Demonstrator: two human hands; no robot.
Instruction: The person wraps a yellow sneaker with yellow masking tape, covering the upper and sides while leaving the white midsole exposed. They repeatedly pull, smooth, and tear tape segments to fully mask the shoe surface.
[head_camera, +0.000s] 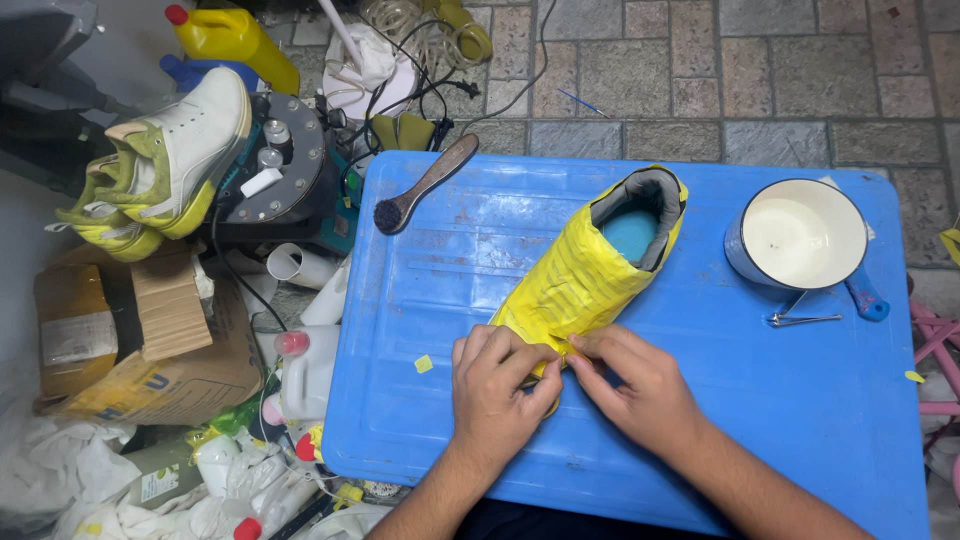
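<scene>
Yellow tape covers almost the whole shoe (585, 275) that lies on the blue desk (700, 400), toe toward the person and grey-lined opening pointing away, with a blue insole showing inside. Both hands meet at the toe end: the left hand (495, 385) has its grip closed on the toe, thumb and fingers pinching the tape there, and the right hand (640, 385) has its fingertips pinched shut on the same spot, touching the left. A small scrap of yellow tape (423, 363) lies on the desk just left of the left hand. Farther back on the desk, a wooden brush (425, 185) rests at the left corner, and a white-and-blue pot (805, 235) stands at the right with metal clippers (800, 318) just in front of it. Off the desk to the left, a white and green sneaker (180, 150) sits propped on a round machine (285, 165), near a yellow bottle (235, 38), a cardboard box (140, 340) and white jugs (300, 375) on the stone-tiled floor (750, 70).
</scene>
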